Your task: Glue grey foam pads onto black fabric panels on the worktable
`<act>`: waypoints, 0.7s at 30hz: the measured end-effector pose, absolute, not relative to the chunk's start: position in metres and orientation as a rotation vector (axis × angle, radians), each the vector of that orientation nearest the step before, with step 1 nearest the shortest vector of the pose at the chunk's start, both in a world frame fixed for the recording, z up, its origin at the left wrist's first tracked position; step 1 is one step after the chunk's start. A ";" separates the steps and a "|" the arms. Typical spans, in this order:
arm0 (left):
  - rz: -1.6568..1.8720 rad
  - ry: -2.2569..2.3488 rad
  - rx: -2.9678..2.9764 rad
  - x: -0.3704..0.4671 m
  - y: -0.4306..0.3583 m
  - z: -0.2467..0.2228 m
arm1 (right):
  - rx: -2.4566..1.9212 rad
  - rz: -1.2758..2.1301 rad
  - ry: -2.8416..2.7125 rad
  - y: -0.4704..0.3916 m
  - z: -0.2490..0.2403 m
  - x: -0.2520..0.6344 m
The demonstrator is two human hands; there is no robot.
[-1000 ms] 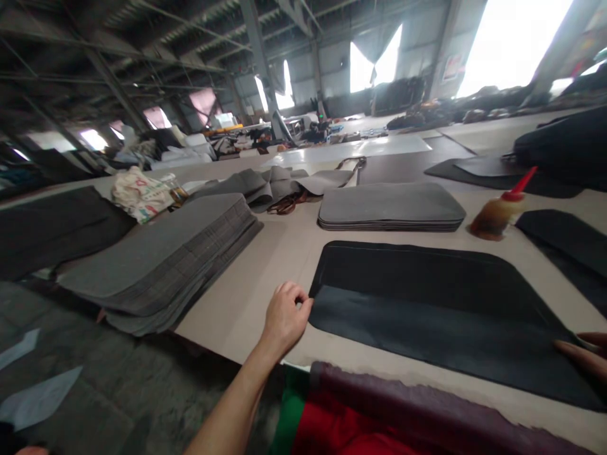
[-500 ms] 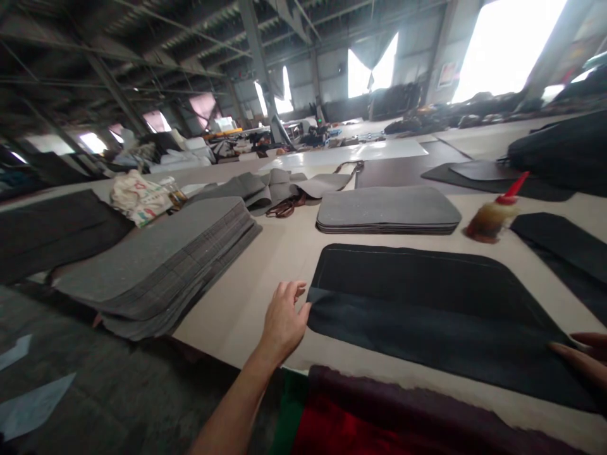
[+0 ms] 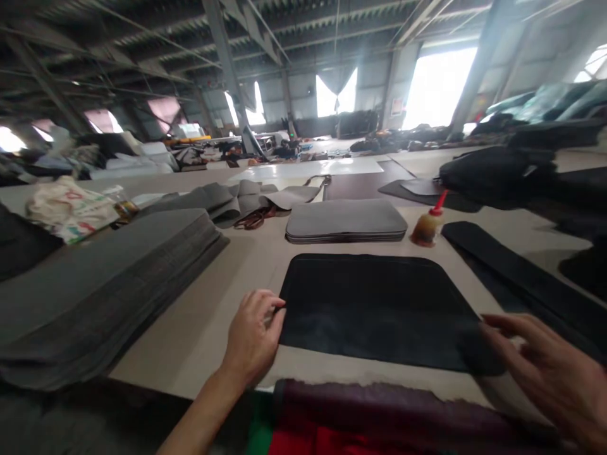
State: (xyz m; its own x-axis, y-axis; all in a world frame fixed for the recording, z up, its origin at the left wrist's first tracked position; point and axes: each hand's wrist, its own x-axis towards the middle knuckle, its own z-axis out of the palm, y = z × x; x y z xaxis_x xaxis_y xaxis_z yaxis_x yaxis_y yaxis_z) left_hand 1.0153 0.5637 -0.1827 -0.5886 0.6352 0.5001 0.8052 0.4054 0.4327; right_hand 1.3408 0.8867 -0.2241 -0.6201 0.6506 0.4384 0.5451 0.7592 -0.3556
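A black sheet (image 3: 365,309) with rounded corners lies on the table in front of me, its material looking like leather or fabric. At its left edge is my left hand (image 3: 256,325), thumb and fingers closed on the border. My right hand (image 3: 535,354) pinches the right edge, where the near right corner is blurred and looks slightly bent. Just beyond the sheet sits a neat stack of grey panels (image 3: 346,218). To the right of that stack stands a glue bottle (image 3: 427,229) with a red nozzle, holding brownish liquid.
A tall stack of grey sheets (image 3: 114,272) fills the table's left side. Behind it are a printed cloth bag (image 3: 71,205), grey scraps (image 3: 246,199) and brown-handled scissors (image 3: 253,219). Long black pieces (image 3: 512,272) lie at right. Dark red cloth (image 3: 379,404) hangs at the near edge.
The view has swung to the right, bringing my right hand fully into sight. The sheet's front part looks flatter, and both hands stay at its side edges.
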 end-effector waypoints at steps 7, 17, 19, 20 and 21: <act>-0.362 -2.519 -2.205 1.086 0.638 -0.168 | -0.164 0.070 -2.844 0.790 -0.212 1.256; 0.003 -2.570 -2.060 1.055 0.595 -0.195 | -0.422 0.109 -3.070 0.794 -0.206 1.285; 0.001 -2.524 -1.987 1.042 0.580 -0.205 | -0.542 0.031 -3.019 0.802 -0.213 1.299; -0.005 -2.484 -1.948 1.036 0.572 -0.211 | -0.592 -0.019 -2.980 0.807 -0.218 1.306; -0.019 -2.432 -1.912 1.029 0.565 -0.217 | -0.632 -0.077 -2.936 0.811 -0.223 1.313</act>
State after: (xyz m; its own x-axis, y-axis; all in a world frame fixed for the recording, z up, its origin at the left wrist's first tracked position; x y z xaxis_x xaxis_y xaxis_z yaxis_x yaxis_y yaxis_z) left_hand 1.0293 0.5652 -0.2167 -0.2355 0.9708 0.0455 0.9714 0.2366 -0.0201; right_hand 1.3127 0.8113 -0.2234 -0.9024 0.4059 0.1447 0.4129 0.9105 0.0209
